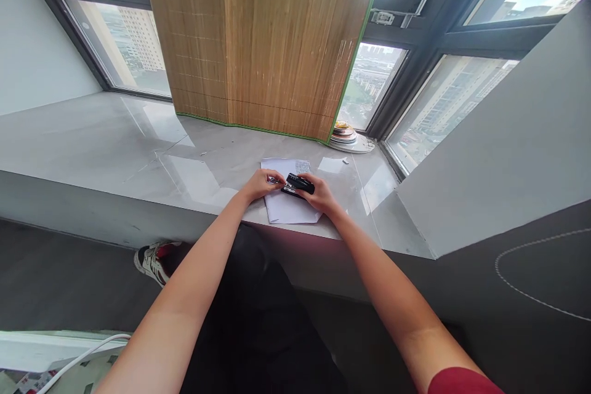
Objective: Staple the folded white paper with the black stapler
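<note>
A black stapler [299, 184] is held over white sheets of paper [292, 206] lying near the front edge of a grey stone window ledge [138, 154]. My right hand [320, 196] grips the stapler's right end. My left hand [261, 184] pinches its left end, where a bit of shiny metal shows. Both hands rest on or just above the paper.
A small white paper scrap [330, 164] lies behind the sheets. A stack of plates [344, 134] sits at the back right by the window. A bamboo blind [263, 37] hangs down to the ledge. A slanted grey wall [498, 135] closes the right side.
</note>
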A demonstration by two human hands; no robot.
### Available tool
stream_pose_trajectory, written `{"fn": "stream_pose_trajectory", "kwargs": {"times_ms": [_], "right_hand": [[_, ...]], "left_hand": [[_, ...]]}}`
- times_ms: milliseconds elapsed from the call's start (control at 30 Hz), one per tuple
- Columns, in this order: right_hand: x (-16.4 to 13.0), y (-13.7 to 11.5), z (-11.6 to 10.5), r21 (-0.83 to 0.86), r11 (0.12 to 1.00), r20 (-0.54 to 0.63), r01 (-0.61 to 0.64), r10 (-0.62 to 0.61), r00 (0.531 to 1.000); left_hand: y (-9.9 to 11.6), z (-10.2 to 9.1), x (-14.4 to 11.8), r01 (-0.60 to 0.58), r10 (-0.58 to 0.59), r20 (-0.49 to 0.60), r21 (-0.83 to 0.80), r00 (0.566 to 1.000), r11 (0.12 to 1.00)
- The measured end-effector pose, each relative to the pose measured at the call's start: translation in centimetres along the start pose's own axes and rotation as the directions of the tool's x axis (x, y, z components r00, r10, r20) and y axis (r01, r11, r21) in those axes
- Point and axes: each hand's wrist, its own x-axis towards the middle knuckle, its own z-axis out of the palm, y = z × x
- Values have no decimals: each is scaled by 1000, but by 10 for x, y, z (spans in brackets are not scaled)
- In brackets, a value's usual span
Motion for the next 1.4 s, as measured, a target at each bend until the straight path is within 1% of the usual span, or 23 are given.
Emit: {"fn": "stream_pose_trajectory", "kwargs": {"times_ms": [133,267,367,467,567,667,700,767,867,933,1000,1033,1100,1167,1200,1267,1333,1400], "right_hand": [[0,2,0,64,998,-8,-16,17,1000],[0,6,-5,154,983,-63,-98,109,992],[-1,6,-15,185,973,-155,-136,166,974],[-4,2,-24,234,966,-188,-105,151,970],[-7,-4,-27,289,955,-141,-63,108,984],[-8,-9,-22,309,951,-11,-27,32,999],[-7,-10,-20,308,951,38,-14,2,999],[-6,-13,-16,295,955,101,17,-48,994],[-2,-19,-13,264,963,116,52,-85,990],[2,-22,-12,251,966,97,65,-92,991],[9,-23,-10,244,967,61,68,-85,995],[12,-22,-8,239,969,28,58,-66,997],[19,-21,0,211,977,-76,11,5,997],[24,-19,11,151,988,-178,-41,68,982],[26,-18,16,117,991,-199,-59,81,977],[27,-17,27,63,995,-196,-75,86,977],[26,-18,34,39,996,-183,-86,92,979],[25,-17,37,21,995,-186,-93,96,978]], "left_hand": [[-7,-2,-1,5,-7,-59,-20,998,1000],[-8,-5,-4,7,-9,-99,-20,995,1000],[-2,-7,-6,-21,17,-93,-40,996,999],[7,-8,-7,-84,78,-61,-105,995,991],[12,-6,-6,-118,114,-33,-150,993,982],[13,-3,-4,-117,128,54,-170,990,979],[12,-2,-4,-111,126,87,-162,988,981],[11,0,-4,-106,121,128,-118,984,987],[8,-1,-4,-117,122,133,-47,984,992],[6,-2,-4,-125,125,101,-11,987,992],[5,-3,-4,-121,120,30,38,992,992],[5,-3,-3,-117,119,-19,76,993,990],[7,-4,-4,-89,116,-127,198,985,976],[10,-5,-4,-9,100,-244,348,965,938],[12,-5,-5,53,80,-301,407,950,912],[15,-5,-7,187,12,-391,467,920,864],[16,-5,-7,289,-71,-418,485,906,826],[16,-5,-7,337,-137,-395,499,908,798]]}}
